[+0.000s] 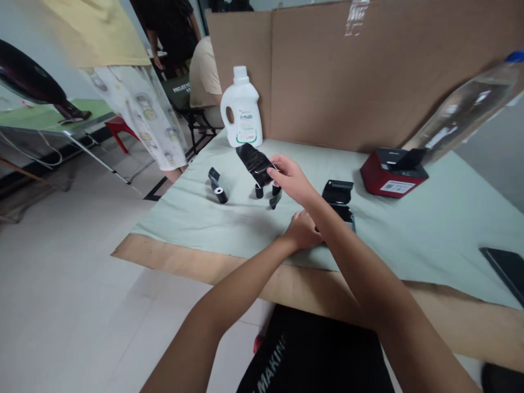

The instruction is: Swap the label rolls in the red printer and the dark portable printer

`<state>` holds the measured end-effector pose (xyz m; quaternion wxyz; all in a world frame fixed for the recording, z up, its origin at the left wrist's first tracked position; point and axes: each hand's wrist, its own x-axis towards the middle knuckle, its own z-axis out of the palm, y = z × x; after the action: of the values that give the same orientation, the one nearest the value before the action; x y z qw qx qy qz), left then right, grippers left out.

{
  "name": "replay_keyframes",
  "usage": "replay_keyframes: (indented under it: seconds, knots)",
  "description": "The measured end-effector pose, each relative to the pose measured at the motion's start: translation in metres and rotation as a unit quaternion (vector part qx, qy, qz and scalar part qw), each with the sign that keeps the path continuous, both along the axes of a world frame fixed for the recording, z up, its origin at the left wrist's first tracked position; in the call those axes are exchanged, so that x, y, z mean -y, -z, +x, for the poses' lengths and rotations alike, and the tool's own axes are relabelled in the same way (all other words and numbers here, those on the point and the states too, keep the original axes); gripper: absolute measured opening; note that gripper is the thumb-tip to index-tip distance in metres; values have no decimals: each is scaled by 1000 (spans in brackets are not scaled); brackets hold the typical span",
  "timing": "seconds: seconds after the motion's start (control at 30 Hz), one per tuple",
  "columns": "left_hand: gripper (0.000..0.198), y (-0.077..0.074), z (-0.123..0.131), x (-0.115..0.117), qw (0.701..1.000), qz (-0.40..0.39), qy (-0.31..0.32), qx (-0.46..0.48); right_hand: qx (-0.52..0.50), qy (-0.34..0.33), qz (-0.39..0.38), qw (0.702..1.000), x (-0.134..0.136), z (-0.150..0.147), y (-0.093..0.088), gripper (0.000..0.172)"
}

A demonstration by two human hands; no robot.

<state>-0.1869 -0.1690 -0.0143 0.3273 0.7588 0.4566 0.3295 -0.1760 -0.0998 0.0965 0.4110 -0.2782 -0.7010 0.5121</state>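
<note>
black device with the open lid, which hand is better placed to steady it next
Left, probably. The left hand lies on the cloth right beside the black device, while the right hand is farther off, holding a black wrapper above the small black rolls.

Your forearm (347, 245) hides part of the black device (338, 192); the phone (505, 267) at the desk's right edge is cut off.

Right hand (291, 180) pinching black wrapper (254, 162); left hand (302, 232) on table (196, 218)
</note>
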Motion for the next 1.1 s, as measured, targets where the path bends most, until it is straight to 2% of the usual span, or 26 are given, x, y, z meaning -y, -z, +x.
replay_keyframes:
  seconds: [0.1,0.17,0.3,0.43,0.57,0.63,0.73,0.9,1.03,1.1]
  knots:
    - [70,-7,2,2,999,-2,-28,-29,-44,33,-31,998,28,54,0,40]
    - [76,-10,1,4,999,9,-22,-30,-59,69,-44,995,43,92,3,49]
    - [80,-14,-2,6,999,17,-11,-31,-75,161,-42,983,60,160,20,47]
    - [83,-12,-3,5,999,0,-17,-35,-26,229,-5,973,59,200,50,43]
    - [87,-12,-3,4,999,0,-9,-48,86,226,119,963,51,211,72,21]
    - [88,-12,-3,5,998,0,-6,-56,126,224,181,949,45,209,76,14]
    - [88,-13,-3,6,998,-3,-6,-62,154,228,221,936,39,207,78,12]
    - [88,-12,-3,6,998,-4,-7,-59,205,233,221,925,32,207,86,17]
    - [89,-10,-3,5,998,-7,-8,-57,249,285,178,908,29,204,91,15]
    - [88,-10,-3,5,999,-5,-8,-53,237,302,167,908,31,204,91,17]
